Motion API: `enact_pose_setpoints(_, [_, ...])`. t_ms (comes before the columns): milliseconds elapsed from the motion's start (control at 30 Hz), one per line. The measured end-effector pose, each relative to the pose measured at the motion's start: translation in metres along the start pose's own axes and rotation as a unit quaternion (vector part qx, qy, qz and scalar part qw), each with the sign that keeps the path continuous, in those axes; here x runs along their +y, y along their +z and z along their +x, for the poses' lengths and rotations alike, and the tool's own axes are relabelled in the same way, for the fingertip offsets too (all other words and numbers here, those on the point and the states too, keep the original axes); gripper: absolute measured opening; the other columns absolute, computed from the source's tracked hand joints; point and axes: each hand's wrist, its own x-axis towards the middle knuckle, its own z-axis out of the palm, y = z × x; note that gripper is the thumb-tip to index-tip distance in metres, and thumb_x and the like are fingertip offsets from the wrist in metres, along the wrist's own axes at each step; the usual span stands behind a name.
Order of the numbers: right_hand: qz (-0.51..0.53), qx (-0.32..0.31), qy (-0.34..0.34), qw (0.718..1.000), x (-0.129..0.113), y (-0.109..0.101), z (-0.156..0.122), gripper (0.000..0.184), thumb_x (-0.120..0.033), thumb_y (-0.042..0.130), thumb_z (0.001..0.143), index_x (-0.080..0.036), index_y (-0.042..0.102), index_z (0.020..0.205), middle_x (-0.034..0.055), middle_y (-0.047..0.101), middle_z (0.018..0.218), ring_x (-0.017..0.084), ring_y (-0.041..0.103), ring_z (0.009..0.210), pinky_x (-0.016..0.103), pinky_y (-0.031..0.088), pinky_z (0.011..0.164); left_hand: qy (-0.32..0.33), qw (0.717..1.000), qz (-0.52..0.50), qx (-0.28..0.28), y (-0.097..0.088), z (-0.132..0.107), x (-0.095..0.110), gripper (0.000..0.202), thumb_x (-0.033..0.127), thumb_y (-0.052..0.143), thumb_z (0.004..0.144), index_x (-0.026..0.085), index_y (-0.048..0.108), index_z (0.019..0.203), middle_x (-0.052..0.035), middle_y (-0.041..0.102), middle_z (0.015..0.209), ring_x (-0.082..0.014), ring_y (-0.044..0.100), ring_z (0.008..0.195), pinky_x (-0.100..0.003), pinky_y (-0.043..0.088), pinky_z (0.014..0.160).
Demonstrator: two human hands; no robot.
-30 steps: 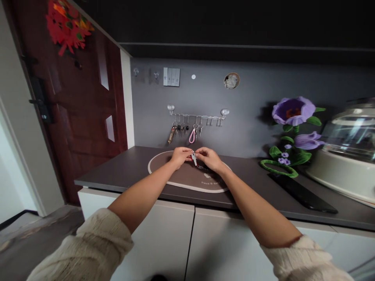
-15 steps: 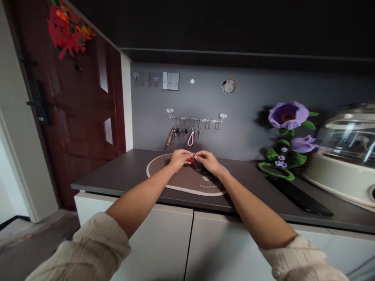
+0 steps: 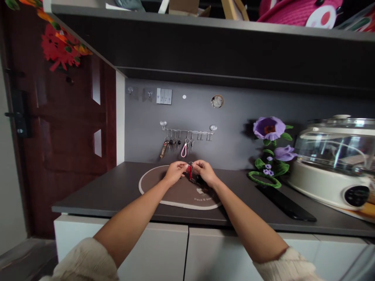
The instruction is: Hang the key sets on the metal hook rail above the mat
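Note:
Above the brown oval mat my left hand and my right hand face each other, fingertips pinched. Between them is a small metal key ring, gripped from both sides. A red strip hangs from it, along with something dark that my right hand partly hides. Behind the hands, a clear hook rail on the grey wall carries several keys, a patterned brown fob and a pink loop. Some hooks at its right end hold nothing.
A purple flower ornament, a long black object and a white appliance with a clear cover stand or lie to the right. A dark shelf overhangs the counter. At left is a reddish-brown door.
The view has tilted up, so the upper shelf's contents show. My fingertips are slightly farther apart, and the ring and the red strip hanging from it show more clearly.

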Motion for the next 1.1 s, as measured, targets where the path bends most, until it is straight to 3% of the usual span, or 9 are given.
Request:
enact_pose_setpoints(200, [0.085,0.032,0.042,0.995,-0.009,0.0,-0.004,0.025,-0.039,0.059,0.066,-0.018,0.049,0.075,0.0001,0.056,0.072,0.01,0.055,0.066,0.024,0.047,0.061,0.072,0.986,0.152,0.012,-0.003,0.006,-0.015,0.024,0.032,0.052,0.071,0.012,0.061,0.083,-0.0066,0.064,0.076,-0.0121,0.057,0.067,-0.022,0.044,0.061])
enact_pose_setpoints(400, [0.151,0.069,0.055,0.985,-0.021,-0.005,0.007,0.014,-0.029,0.054,0.073,-0.018,0.046,0.078,0.0007,0.057,0.072,0.011,0.059,0.066,0.028,0.05,0.062,0.073,0.967,0.243,0.002,-0.003,0.009,-0.019,0.02,0.026,0.047,0.073,0.014,0.063,0.077,-0.0054,0.065,0.075,-0.0124,0.057,0.068,-0.023,0.042,0.065])
enact_pose_setpoints(567, [0.178,0.106,0.055,0.977,-0.038,-0.01,0.029,0.004,-0.021,0.049,0.077,-0.018,0.047,0.076,-0.0001,0.056,0.067,0.011,0.059,0.064,0.03,0.052,0.066,0.062,0.96,0.273,-0.012,-0.002,0.009,-0.017,0.021,0.025,0.046,0.073,0.014,0.063,0.073,-0.005,0.065,0.072,-0.0122,0.056,0.064,-0.023,0.04,0.061])
enact_pose_setpoints(767, [0.21,0.14,0.052,0.966,-0.051,-0.013,0.059,0.008,-0.013,0.048,0.077,-0.017,0.048,0.07,-0.0009,0.056,0.061,0.008,0.056,0.057,0.027,0.053,0.065,0.069,0.956,0.285,-0.019,-0.001,0.011,-0.021,0.021,0.024,0.044,0.073,0.014,0.063,0.072,-0.0053,0.064,0.071,-0.0121,0.055,0.065,-0.023,0.039,0.062])
enact_pose_setpoints(1100, [0.246,0.234,0.093,0.936,-0.047,-0.01,0.099,0.015,-0.008,0.045,0.077,-0.016,0.047,0.064,-0.0022,0.056,0.053,0.007,0.055,0.05,0.022,0.052,0.056,0.075,0.953,0.293,-0.026,0.0,0.013,-0.023,0.022,0.025,0.043,0.073,0.015,0.063,0.072,-0.0051,0.064,0.071,-0.0118,0.054,0.063,-0.023,0.039,0.061])
